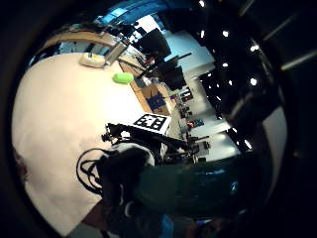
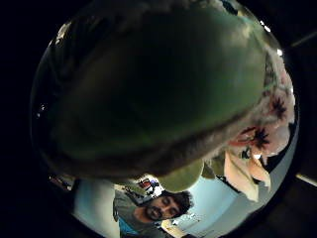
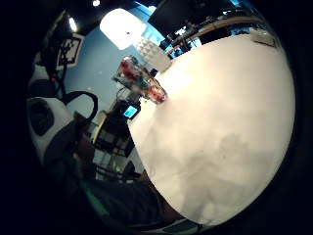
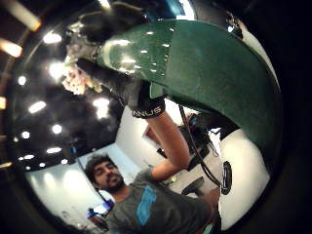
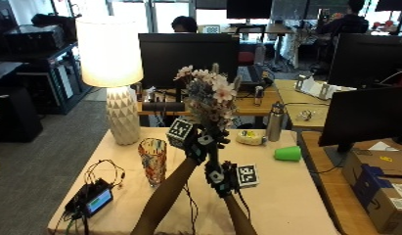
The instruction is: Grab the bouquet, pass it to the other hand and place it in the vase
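The bouquet (image 5: 210, 95) of pale flowers in a dark wrap stands upright in the air over the middle of the table. My left hand (image 5: 199, 142) grips the wrap just below the blooms. My right hand (image 5: 221, 178) holds the lower end of the stem. The wrap (image 2: 148, 84) fills the left thumb side palm view, with flowers (image 2: 267, 129) at its end. In the right thumb side palm view the wrap (image 4: 209, 73) lies close to the palm, and the left hand (image 4: 122, 85) curls round it near the flowers. The patterned glass vase (image 5: 152, 160) stands on the table left of both hands, also seen as the vase (image 3: 142, 81).
A white lamp (image 5: 112, 73) stands at the table's back left. A black device with cables (image 5: 90, 198) lies at the front left. A green cup (image 5: 288, 153), a water bottle (image 5: 273, 122) and a pale packet (image 5: 251, 138) sit at the back right. A monitor (image 5: 367, 115) stands at the right.
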